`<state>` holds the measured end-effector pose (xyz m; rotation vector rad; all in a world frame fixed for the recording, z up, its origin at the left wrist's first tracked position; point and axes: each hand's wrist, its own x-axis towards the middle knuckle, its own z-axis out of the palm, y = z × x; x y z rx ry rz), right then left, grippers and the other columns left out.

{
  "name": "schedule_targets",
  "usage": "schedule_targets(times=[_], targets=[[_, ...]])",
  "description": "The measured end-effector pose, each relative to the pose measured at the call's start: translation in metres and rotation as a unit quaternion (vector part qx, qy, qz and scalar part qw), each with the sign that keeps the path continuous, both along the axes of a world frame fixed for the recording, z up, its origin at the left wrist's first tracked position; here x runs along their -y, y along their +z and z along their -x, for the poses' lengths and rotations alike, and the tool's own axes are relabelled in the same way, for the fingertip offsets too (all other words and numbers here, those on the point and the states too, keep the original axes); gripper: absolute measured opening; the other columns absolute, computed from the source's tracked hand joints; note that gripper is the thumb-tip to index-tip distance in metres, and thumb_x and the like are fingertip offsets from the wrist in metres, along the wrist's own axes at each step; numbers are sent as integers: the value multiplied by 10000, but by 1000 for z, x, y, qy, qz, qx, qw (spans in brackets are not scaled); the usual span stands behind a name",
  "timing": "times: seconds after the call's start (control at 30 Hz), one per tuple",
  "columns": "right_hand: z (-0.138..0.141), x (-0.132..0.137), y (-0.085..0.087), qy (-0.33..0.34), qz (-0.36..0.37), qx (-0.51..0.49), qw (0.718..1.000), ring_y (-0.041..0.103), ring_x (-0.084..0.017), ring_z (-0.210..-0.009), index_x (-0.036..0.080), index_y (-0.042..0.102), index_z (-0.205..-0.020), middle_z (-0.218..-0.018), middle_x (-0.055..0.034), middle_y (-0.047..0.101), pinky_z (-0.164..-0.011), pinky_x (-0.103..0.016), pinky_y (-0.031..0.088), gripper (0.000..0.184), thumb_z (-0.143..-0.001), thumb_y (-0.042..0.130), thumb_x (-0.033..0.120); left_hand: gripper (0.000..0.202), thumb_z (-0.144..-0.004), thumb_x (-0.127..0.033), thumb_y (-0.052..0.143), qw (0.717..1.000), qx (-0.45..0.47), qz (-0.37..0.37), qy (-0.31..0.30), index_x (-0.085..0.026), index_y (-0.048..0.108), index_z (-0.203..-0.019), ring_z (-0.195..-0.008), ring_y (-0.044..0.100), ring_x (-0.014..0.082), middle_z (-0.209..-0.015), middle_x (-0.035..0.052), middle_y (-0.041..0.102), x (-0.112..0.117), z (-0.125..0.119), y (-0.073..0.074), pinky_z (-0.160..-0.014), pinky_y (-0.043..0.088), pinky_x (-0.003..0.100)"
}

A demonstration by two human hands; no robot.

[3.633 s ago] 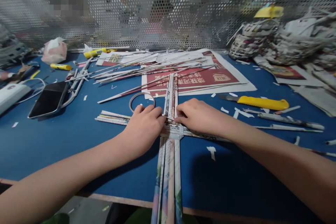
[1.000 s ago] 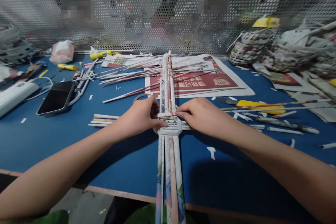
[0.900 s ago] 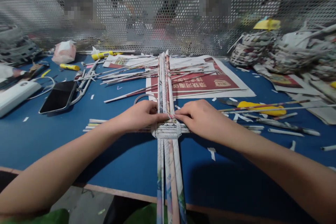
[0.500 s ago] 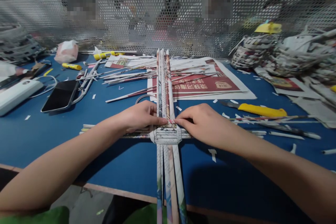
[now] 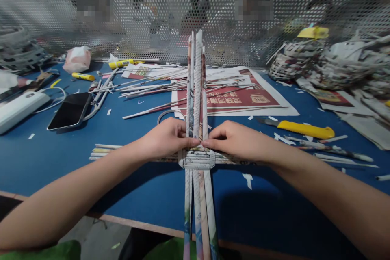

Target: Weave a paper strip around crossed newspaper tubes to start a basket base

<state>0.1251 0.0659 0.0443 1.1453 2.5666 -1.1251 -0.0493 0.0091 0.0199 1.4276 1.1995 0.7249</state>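
Two hands work at one cross of paper tubes in the middle of the blue table (image 5: 137,199). The left hand (image 5: 164,140) is clamped on the cross (image 5: 199,161), its thumb lying over the front at the foot of the far arm (image 5: 197,89), the other fingers partly hidden behind. The right hand (image 5: 236,140) meets it there, thumb and forefinger pinched together on the paper; the exact piece between them is too small to make out.

The cross has four arms around one woven band. The far arm tilts up, at least four tubes in it. The near arm (image 5: 198,211) shows four or five, running out over the table's front edge. The left arm (image 5: 100,151) shows four ends beyond the forearm; the right arm (image 5: 227,157) is mostly covered by the hand.

One ring (image 5: 159,118) lies just behind the left hand, and one yellow knife (image 5: 306,128) well to the right. On the left are one phone (image 5: 70,111), one white device (image 5: 24,109) with a cord, two glue sticks (image 5: 83,76) and one pink packet (image 5: 76,59). Loose tubes (image 5: 152,89), overlapping too much to count, cross one red sheet (image 5: 268,99). One basket (image 5: 21,50) stands at left, at least two at right.
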Motion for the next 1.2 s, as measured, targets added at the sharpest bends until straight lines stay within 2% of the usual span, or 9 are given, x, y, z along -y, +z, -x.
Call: schedule_targets(times=[0.2, 0.3, 0.4, 0.53, 0.73, 0.83, 0.93, 1.07, 1.2], targets=[[2, 1, 0, -25, 34, -14, 999, 228, -60, -458, 139, 577, -562, -471, 49, 296, -431, -223, 185, 422, -658, 524, 547, 219, -676, -314, 602, 997, -68, -2, -19, -127, 650, -778, -595, 576, 118, -705, 12, 658, -1, 3, 5, -510, 418, 191], [3, 6, 1, -15, -1, -3, 1000, 232, -58, -441, 147, 521, -518, -455, 46, 303, -422, -221, 187, 445, -688, 485, 556, 202, -659, -320, 619, 996, -89, 2, -30, -132, 651, -723, -557, 549, 100, -657, -8, 640, -1, 4, 6, -484, 395, 176], [2, 7, 3, 8, -30, -2, 1000, 240, -55, -428, 157, 428, -490, -452, 46, 296, -414, -217, 185, 459, -729, 434, 549, 170, -664, -292, 616, 998, -59, 16, -31, -135, 643, -723, -567, 548, 96, -669, -12, 638, -1, 3, 4, -512, 414, 182], [-2, 1, 4, 23, -10, 23, 999, 220, -55, -410, 171, 372, -505, -467, 55, 249, -405, -224, 169, 449, -749, 394, 548, 159, -676, -267, 608, 999, -23, 26, -26, -142, 642, -768, -612, 566, 104, -728, 0, 649, -1, 1, 1, -549, 438, 200], [-2, -12, 1, 81, 71, 11, 994, 263, -58, -463, 158, 445, -541, -519, 51, 326, -453, -218, 210, 413, -717, 457, 531, 138, -678, -267, 608, 999, -46, 17, -17, -139, 644, -714, -579, 555, 103, -677, -6, 641, 1, -1, 1, -507, 415, 188], [-2, -13, 2, 84, 65, 15, 994, 291, -64, -481, 152, 491, -582, -538, 45, 364, -466, -217, 225, 393, -716, 468, 521, 118, -677, -249, 608, 998, -51, 16, -20, -137, 641, -700, -557, 540, 92, -653, -16, 631, 1, -2, 2, -499, 404, 178], [-5, -12, 7, 97, 57, 27, 993, 299, -70, -486, 159, 476, -590, -539, 42, 361, -471, -217, 241, 402, -755, 413, 521, 113, -680, -243, 604, 998, -57, 19, -22, -137, 639, -697, -547, 529, 85, -653, -18, 628, 1, -2, 3, -484, 390, 170], [-11, -17, 10, 123, 63, 59, 989, 317, -80, -487, 166, 435, -568, -534, 27, 382, -489, -226, 277, 427, -792, 340, 517, 199, -683, -318, 600, 996, -83, 19, -24, -137, 654, -745, -528, 523, 99, -634, -5, 624, 1, -1, 2, -457, 373, 184], [-11, -22, 7, 133, 39, 72, 988, 392, -102, -542, 170, 483, -625, -599, 5, 470, -517, -224, 308, 371, -786, 362, 482, 265, -666, -358, 609, 996, -82, 18, -20, -131, 663, -792, -558, 549, 129, -653, 14, 637, 1, 0, -2, -483, 396, 210]])
